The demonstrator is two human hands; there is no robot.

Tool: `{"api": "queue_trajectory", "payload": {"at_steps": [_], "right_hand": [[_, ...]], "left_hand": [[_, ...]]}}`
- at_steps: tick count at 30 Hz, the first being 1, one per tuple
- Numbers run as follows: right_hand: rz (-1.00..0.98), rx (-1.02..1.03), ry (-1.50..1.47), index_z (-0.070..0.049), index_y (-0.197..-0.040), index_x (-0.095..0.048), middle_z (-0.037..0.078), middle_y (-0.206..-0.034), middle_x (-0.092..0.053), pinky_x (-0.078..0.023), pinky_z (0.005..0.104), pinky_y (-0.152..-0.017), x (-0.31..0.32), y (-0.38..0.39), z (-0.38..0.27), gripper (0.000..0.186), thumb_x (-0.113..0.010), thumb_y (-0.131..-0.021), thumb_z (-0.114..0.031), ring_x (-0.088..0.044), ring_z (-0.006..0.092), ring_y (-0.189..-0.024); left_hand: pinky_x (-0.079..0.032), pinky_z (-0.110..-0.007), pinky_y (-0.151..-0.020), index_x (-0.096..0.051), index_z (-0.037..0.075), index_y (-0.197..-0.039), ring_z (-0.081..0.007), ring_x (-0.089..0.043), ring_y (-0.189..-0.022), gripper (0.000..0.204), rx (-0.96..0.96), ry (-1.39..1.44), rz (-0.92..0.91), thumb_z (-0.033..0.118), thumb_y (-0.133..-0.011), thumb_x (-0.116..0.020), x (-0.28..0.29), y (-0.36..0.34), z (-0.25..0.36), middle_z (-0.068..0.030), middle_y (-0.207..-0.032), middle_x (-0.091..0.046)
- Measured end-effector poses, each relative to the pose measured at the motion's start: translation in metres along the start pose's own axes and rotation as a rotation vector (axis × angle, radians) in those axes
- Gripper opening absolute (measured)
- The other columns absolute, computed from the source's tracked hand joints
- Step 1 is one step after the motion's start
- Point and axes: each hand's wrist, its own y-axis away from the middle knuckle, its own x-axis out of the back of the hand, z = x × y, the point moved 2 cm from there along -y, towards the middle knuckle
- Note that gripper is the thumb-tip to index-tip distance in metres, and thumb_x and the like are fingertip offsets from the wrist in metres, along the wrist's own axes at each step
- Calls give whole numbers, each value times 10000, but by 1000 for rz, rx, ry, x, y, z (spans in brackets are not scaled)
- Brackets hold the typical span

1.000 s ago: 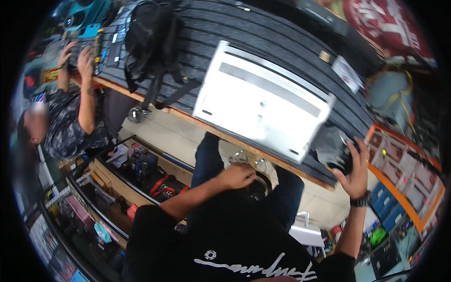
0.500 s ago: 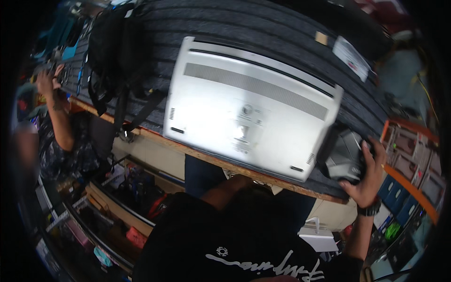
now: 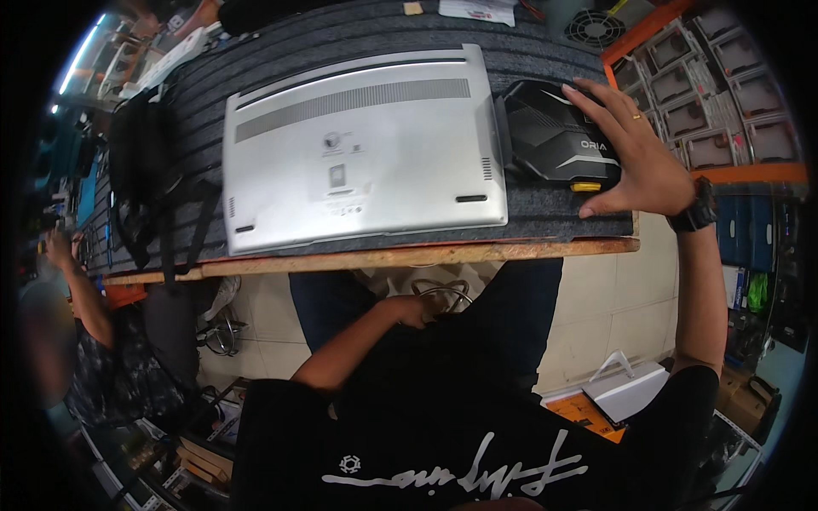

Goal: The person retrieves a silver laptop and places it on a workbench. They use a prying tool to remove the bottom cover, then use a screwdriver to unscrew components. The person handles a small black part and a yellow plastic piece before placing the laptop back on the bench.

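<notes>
Head view: the right hand (image 3: 654,170) reaches over the right edge of the bench (image 3: 550,213), near its front corner, wrist bent inward, grip wide, fingers and thumb spread around the black case (image 3: 554,136). The silver laptop (image 3: 375,162) lies underside up along the front edge. The left hand (image 3: 414,312) is below that edge; its grip cannot be told.
</notes>
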Motion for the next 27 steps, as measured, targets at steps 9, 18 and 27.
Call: {"api": "queue_trajectory", "payload": {"at_steps": [9, 18, 27], "right_hand": [[23, -142, 91, -166, -1604, -332, 207, -1518, -392, -323, 486, -1181, 11, 23, -10, 1194, -918, -596, -422, -409, 423, -1371], [-270, 283, -915, -42, -951, -656, 145, -880, -627, -505, 391, -741, -127, 28, -217, 213, -632, -1011, -245, -638, 308, -832], [-878, -672, -1307, -45, -894, -636, 66, -704, -586, -461, 304, -532, -415, -78, -286, 724, -530, -922, -761, -589, 144, -595]], "left_hand": [[-555, -282, -689, -743, 35, -1084, -147, -693, -727, 284, 49, 282, 564, 296, -978, -705, 155, 235, 200, -74, -870, -739], [-526, -384, -674, -692, -15, -893, -270, -676, -694, 588, 773, 248, 1236, 571, -860, -736, 40, 249, -46, -156, -746, -693], [-498, -439, -656, -590, 2, -766, -357, -659, -702, 674, 1068, 441, 1153, 660, -879, -683, 29, 245, 39, -218, -694, -643]]}}
